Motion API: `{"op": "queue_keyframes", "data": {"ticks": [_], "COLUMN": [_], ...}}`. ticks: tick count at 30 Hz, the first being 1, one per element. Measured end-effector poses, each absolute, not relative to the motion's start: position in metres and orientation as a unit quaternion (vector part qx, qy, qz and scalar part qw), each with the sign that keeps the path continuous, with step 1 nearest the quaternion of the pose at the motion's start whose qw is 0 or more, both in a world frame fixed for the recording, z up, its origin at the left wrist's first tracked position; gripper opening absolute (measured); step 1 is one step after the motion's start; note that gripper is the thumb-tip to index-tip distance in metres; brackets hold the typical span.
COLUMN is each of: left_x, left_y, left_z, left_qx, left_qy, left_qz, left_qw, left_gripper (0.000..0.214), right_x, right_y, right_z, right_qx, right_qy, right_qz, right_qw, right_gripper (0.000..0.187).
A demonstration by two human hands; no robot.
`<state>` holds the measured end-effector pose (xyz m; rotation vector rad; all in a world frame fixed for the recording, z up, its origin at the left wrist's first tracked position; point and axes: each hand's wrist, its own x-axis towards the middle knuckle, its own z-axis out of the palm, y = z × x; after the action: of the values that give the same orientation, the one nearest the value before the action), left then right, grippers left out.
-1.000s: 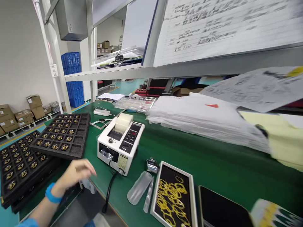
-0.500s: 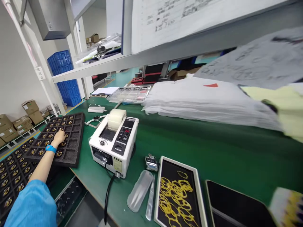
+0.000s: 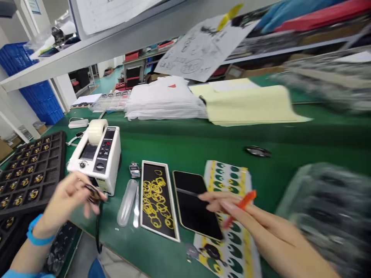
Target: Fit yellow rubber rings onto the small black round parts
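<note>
My left hand (image 3: 68,195) is raised in front of the tape dispenser (image 3: 108,133), its fingers pinching a small dark round part with a gold-coloured ring (image 3: 93,194). Across my blurred right hand (image 3: 246,216) runs an orange stick-like tool (image 3: 249,198), gripped near the thumb. Those fingertips also meet the end of a thin grey strip-like tool (image 3: 186,192) over a flat black pad (image 3: 198,218); whether they pinch it is unclear. Under the pad and hand lies a sheet of green and yellow stickers (image 3: 235,245).
At left, a black foam tray (image 3: 52,166) carries similar round parts. A white-framed tray (image 3: 171,200) contains yellow rings. Beside it are a clear case (image 3: 127,202) and a tally counter (image 3: 134,170). Papers (image 3: 168,98) line the back; a blurred plastic-covered tray (image 3: 327,216) stands right.
My left hand has left the foam tray and come right with a round part in it. My right hand has entered view over the black pad. The camera has turned right.
</note>
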<state>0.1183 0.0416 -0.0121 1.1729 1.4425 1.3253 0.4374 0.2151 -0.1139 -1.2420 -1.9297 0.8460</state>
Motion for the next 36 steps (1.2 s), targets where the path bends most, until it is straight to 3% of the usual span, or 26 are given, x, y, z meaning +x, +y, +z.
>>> {"op": "queue_keyframes", "data": {"ticks": [1,3,8,14,18,26,31,36], "left_x": [0.144,0.182,0.212,0.215,0.217,0.213,0.211,0.212], "left_y": [0.051,0.076,0.136,0.146,0.14,0.134,0.136,0.139], "left_z": [-0.019,-0.034,-0.072,-0.086,-0.089,-0.088,-0.082,-0.082], "left_qx": [0.466,0.455,0.404,0.374,0.356,0.339,0.292,0.263], "left_qy": [0.531,0.477,0.482,0.487,0.437,0.396,0.415,0.439], "left_qz": [0.493,0.457,0.5,0.548,0.556,0.538,0.531,0.532], "left_qw": [0.509,0.598,0.595,0.568,0.611,0.663,0.679,0.675], "left_gripper": [0.028,0.039,0.065,0.035,0.024,0.021,0.024,0.029], "right_x": [0.434,0.43,0.426,0.413,0.408,0.408,0.415,0.41], "right_y": [0.212,0.207,0.197,0.178,0.168,0.171,0.175,0.172], "right_z": [-0.103,-0.087,-0.077,-0.098,-0.104,-0.112,-0.126,-0.128], "right_qx": [-0.462,-0.451,-0.399,-0.297,-0.298,-0.185,-0.08,-0.075], "right_qy": [-0.725,-0.697,-0.67,-0.658,-0.685,-0.778,-0.882,-0.911], "right_qz": [0.378,0.428,0.454,0.456,0.413,0.333,0.138,0.039], "right_qw": [0.343,0.357,0.431,0.521,0.521,0.499,0.444,0.403], "right_gripper": [0.076,0.075,0.063,0.023,0.011,0.024,0.027,0.036]}}
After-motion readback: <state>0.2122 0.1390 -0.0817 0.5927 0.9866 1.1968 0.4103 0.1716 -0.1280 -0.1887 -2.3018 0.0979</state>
